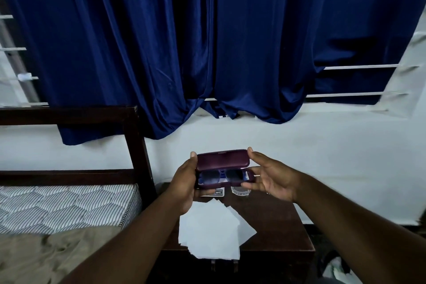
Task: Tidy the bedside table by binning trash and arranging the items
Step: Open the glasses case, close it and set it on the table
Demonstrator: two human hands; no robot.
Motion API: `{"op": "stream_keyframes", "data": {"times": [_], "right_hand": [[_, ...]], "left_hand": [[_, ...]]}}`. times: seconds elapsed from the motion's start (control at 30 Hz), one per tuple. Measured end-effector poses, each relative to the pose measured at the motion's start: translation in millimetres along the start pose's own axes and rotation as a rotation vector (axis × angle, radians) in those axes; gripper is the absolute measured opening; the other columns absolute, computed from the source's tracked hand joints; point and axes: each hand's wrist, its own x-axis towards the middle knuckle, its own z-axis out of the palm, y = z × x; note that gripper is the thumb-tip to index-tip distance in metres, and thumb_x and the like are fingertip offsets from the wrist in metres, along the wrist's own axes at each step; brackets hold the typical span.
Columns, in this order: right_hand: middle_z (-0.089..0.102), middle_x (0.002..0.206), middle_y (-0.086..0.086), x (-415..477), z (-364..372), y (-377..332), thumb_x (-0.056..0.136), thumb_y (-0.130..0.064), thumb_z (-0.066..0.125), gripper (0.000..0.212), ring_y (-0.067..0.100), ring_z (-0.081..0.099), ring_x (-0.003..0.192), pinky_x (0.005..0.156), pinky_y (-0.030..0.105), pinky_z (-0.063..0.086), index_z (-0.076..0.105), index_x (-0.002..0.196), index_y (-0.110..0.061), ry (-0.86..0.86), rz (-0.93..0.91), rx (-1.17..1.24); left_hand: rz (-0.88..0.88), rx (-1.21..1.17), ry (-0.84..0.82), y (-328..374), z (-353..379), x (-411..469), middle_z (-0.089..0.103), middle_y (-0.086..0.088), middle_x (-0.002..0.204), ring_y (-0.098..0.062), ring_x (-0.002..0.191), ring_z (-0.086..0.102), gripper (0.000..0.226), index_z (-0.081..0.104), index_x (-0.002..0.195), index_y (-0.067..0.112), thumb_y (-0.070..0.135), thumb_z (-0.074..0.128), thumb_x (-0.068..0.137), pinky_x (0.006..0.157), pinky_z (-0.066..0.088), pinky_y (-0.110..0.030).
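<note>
Both hands hold a maroon glasses case (222, 160) in the air above the dark wooden bedside table (276, 221). Its lid stands partly open, and dark-lensed glasses (221, 177) lie inside. My left hand (184, 182) grips the case's left end, thumb on the lid. My right hand (269, 176) pinches the right end, with a finger on the lid's corner and the thumb under the base. On the table lies a loose stack of white paper sheets (214, 230). A small clear glass dish (241, 191) and a small printed packet (217, 192) sit behind it.
A bed with a striped mattress (64, 205) and dark wooden frame (136, 145) stands left of the table. Blue curtains (207, 41) hang on the white wall behind. A pale bag (338, 270) shows on the floor at the lower right.
</note>
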Motion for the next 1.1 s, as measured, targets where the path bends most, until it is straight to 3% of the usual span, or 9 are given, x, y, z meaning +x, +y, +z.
{"op": "stream_keyframes", "data": {"times": [0.13, 0.27, 0.37, 0.43, 0.53, 0.63, 0.87, 0.93, 1.1], "right_hand": [[0.067, 0.132, 0.022, 2, -5, 3, 0.091, -0.060, 0.064, 0.063, 0.034, 0.067, 0.122, 0.098, 0.040, 0.058, 0.059, 0.137, -0.017, 0.006, 0.018, 0.075], [0.067, 0.130, 0.026, 3, -7, 4, 0.093, -0.060, 0.058, 0.060, 0.037, 0.068, 0.120, 0.092, 0.038, 0.061, 0.060, 0.128, -0.010, 0.039, 0.013, 0.099], [0.066, 0.129, 0.028, 4, -7, 4, 0.091, -0.060, 0.060, 0.057, 0.039, 0.067, 0.120, 0.083, 0.036, 0.063, 0.061, 0.119, -0.009, 0.092, 0.014, 0.087], [0.067, 0.126, 0.023, 4, -6, 4, 0.089, -0.055, 0.065, 0.053, 0.036, 0.069, 0.118, 0.082, 0.035, 0.063, 0.062, 0.116, -0.010, 0.106, 0.003, 0.074], [0.066, 0.118, 0.009, 5, -5, 5, 0.085, -0.035, 0.075, 0.026, 0.028, 0.074, 0.101, 0.078, 0.032, 0.064, 0.066, 0.099, -0.014, 0.119, -0.037, 0.070], [0.068, 0.115, 0.014, 6, -6, 7, 0.090, -0.016, 0.074, 0.008, 0.031, 0.072, 0.099, 0.076, 0.030, 0.064, 0.067, 0.095, -0.016, 0.130, -0.049, 0.022], [0.069, 0.116, 0.016, 13, -6, 9, 0.092, -0.011, 0.073, 0.031, 0.027, 0.073, 0.098, 0.075, 0.031, 0.063, 0.062, 0.121, -0.010, 0.166, -0.061, 0.007], [0.069, 0.117, 0.017, 15, -5, 10, 0.091, -0.011, 0.073, 0.032, 0.027, 0.073, 0.098, 0.076, 0.031, 0.063, 0.062, 0.121, -0.008, 0.187, -0.066, 0.011], [0.070, 0.122, 0.022, 20, -2, 12, 0.090, -0.011, 0.074, 0.031, 0.026, 0.075, 0.097, 0.076, 0.029, 0.063, 0.064, 0.118, -0.003, 0.223, -0.070, 0.004]], "left_hand": [[-0.069, -0.014, -0.035, 2, 1, 0, 0.081, -0.008, 0.103, -0.036, 0.098, 0.078, 0.070, 0.070, 0.118, 0.022, 0.079, 0.039, 0.091, 0.084, 0.064, -0.052], [-0.045, -0.026, -0.037, 2, 3, 1, 0.081, -0.007, 0.105, -0.033, 0.099, 0.078, 0.062, 0.077, 0.110, 0.022, 0.072, 0.046, 0.094, 0.077, 0.065, -0.044], [-0.033, 0.043, -0.015, 2, 7, 1, 0.081, -0.007, 0.100, -0.035, 0.092, 0.079, 0.047, 0.080, 0.105, 0.025, 0.061, 0.049, 0.100, 0.086, 0.064, -0.049], [0.006, 0.019, 0.003, 1, 10, -1, 0.078, -0.012, 0.106, -0.032, 0.090, 0.079, 0.035, 0.080, 0.104, 0.020, 0.043, 0.054, 0.104, 0.079, 0.065, -0.045], [0.028, -0.035, 0.011, 1, 14, -3, 0.075, -0.011, 0.110, -0.028, 0.090, 0.077, 0.019, 0.078, 0.103, 0.013, 0.020, 0.060, 0.102, 0.065, 0.064, -0.036], [0.035, -0.060, 0.009, 0, 15, -3, 0.074, -0.009, 0.101, -0.027, 0.084, 0.076, 0.011, 0.074, 0.107, 0.010, 0.013, 0.068, 0.097, 0.064, 0.064, -0.035], [0.021, -0.079, 0.073, -5, 10, 0, 0.070, -0.017, 0.110, -0.034, 0.098, 0.074, 0.021, 0.066, 0.110, 0.007, 0.013, 0.075, 0.093, 0.066, 0.064, -0.033], [0.028, -0.070, 0.069, -7, 8, 1, 0.070, -0.018, 0.113, -0.036, 0.104, 0.073, 0.021, 0.065, 0.110, 0.007, 0.014, 0.075, 0.093, 0.069, 0.065, -0.034], [0.057, -0.083, 0.056, -10, 3, 3, 0.072, -0.015, 0.107, -0.027, 0.094, 0.075, 0.019, 0.067, 0.107, 0.005, 0.013, 0.076, 0.092, 0.069, 0.064, -0.031]]}}
